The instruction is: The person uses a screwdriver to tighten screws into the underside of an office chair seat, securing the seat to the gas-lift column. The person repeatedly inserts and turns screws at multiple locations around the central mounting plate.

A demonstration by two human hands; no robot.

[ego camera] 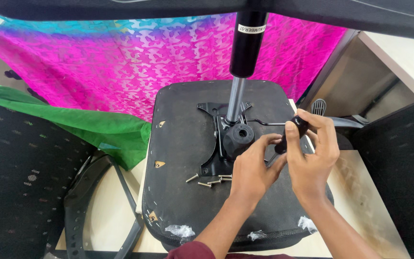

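Both hands work over an upturned black seat base [183, 144]. The right hand [312, 158] grips a black-handled screwdriver [291, 134]; the left hand [255, 170] steadies its shaft beside loose screws [212, 180].

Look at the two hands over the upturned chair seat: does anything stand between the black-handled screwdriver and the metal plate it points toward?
The left hand sits at the tip of the screwdriver held by the right hand, hiding the plate there. Nothing else visibly intervenes.

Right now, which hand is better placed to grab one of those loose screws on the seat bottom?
Probably the left hand: it sits nearest the loose screws, while the right hand grips the black screwdriver handle.
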